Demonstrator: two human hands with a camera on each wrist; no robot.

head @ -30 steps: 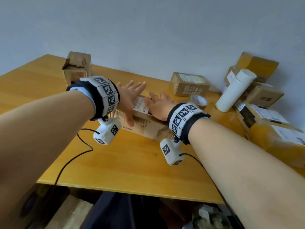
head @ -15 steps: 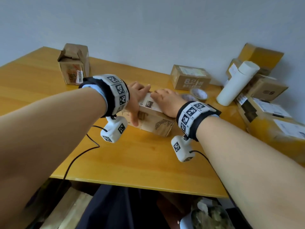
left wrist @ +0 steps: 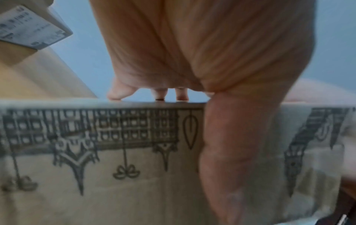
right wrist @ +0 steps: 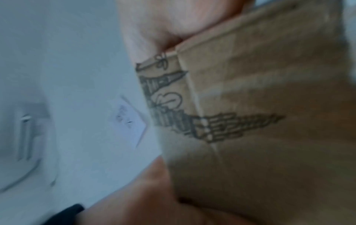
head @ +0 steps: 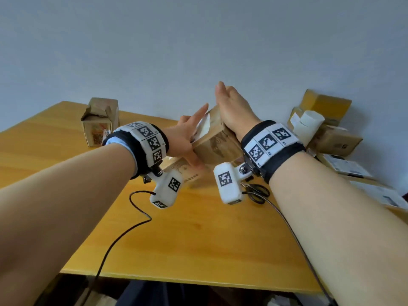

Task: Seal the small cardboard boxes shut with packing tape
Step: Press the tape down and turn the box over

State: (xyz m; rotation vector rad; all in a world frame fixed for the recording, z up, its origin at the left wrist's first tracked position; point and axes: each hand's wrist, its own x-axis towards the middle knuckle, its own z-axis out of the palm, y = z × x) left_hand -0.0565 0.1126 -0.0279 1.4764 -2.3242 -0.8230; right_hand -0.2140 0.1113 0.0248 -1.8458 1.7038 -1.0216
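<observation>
I hold a small brown cardboard box (head: 217,146) printed with a building drawing, off the yellow table (head: 198,228) and tilted, its far end up. My left hand (head: 185,138) grips its near left end. Its fingers (left wrist: 179,94) lie over the top edge by a white label, and its thumb (left wrist: 231,137) runs down the printed face (left wrist: 115,152). My right hand (head: 231,111) clasps the raised far end, and in the right wrist view it (right wrist: 154,22) wraps the box's corner (right wrist: 269,106). No tape roll shows.
A small box with loose flaps (head: 100,122) stands at the table's back left. Several boxes (head: 335,140) and a white paper roll (head: 309,124) are piled at the right by the wall. Black-handled scissors (head: 256,193) lie under my right wrist.
The box lay flat on the table under both hands. Now both hands have lifted it and tipped its far end upward, the right hand rising highest.
</observation>
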